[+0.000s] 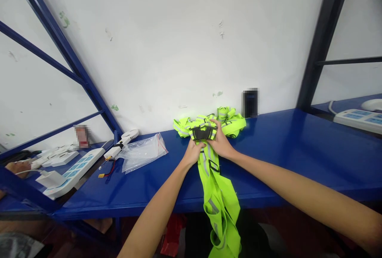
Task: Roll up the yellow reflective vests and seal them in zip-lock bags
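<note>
Gripping the black plastic buckle (201, 132) by its two ends, the left hand (192, 152) and right hand (221, 143) hold it between them over the glossy blue tabletop (268, 138), so neither is clearly nearer. Its long axis runs crosswise, from hand to hand. Below the hands, a long fluorescent yellow-green strap (222, 198) with grey reflective stripes trails back over the tabletop's near edge. Looped yellow-green bundles (237, 123) lie just beyond the hands. Left of the left hand lies a clear plastic zip bag (145, 152); whether it contains anything, I cannot tell.
</note>
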`<state>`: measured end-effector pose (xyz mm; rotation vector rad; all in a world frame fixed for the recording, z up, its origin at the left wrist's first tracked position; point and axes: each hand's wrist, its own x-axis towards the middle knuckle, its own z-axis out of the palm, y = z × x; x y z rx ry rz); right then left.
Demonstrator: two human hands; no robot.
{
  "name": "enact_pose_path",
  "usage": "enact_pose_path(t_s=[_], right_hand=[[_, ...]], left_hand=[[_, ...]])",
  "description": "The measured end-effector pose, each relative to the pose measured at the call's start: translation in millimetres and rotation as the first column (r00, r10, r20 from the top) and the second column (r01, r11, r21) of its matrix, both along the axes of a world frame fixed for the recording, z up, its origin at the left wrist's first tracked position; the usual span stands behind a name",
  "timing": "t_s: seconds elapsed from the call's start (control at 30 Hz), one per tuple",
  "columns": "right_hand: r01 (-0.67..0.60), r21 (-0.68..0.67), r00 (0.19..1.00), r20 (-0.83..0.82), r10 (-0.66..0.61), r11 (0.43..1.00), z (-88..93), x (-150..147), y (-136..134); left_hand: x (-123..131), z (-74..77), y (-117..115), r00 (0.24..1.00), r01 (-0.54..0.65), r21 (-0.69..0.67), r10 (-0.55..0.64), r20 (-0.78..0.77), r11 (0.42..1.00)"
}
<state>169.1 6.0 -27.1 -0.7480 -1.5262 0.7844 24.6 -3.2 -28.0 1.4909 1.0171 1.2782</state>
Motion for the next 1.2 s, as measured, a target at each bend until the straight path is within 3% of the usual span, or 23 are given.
enact_pose_path(t_s=[0.27, 0.4, 0.57, 0.67, 0.93, 1.07, 1.2], right_hand=[[-0.208, -0.117, 0.977, 0.018, 0.212, 0.971, 5.0, -0.2, -4.9], [-0.24, -0.14, 0.971, -0.058, 0.234, 0.961, 8.9, 0.0, -2.6], [-0.206, -0.154, 0.974, -0.132, 0.186, 0.966, 9.4, 2.4, 6.9], [-0.176, -0.108, 0.979, -0.124, 0.162, 0.978, 6.9, 3.6, 11.1], [-0.2, -0.03, 0.977, -0.078, 0.197, 0.979, 2.8, 4.8, 8.1], [-0.116, 0.002, 0.992, -0.05, 0.116, 0.993, 4.8, 3.8, 5.9], [0.006, -0.083, 0.997, -0.075, -0.012, 0.997, 7.4, 5.9, 10.1]], left_hand=[[-7.8, -11.1, 11.6, 0.999, 0.002, -0.064, 0.001, 0.046, 0.998], [-9.0, -13.2, 13.9, 0.989, 0.03, -0.089, -0.016, 0.145, 0.996], [-4.7, -6.8, 9.8, 0.931, 0.133, -0.074, -0.099, 0.351, 0.988], [-4.4, -4.0, 7.8, 0.93, 0.15, -0.059, -0.12, 0.347, 0.987], [-10.1, -3.8, 7.5, 0.967, 0.026, -0.094, -0.002, 0.254, 0.995], [-6.8, -6.9, 10.6, 0.944, 0.082, -0.109, -0.042, 0.328, 0.991], [-3.6, -5.6, 8.2, 0.92, 0.112, -0.14, -0.05, 0.389, 0.984]])
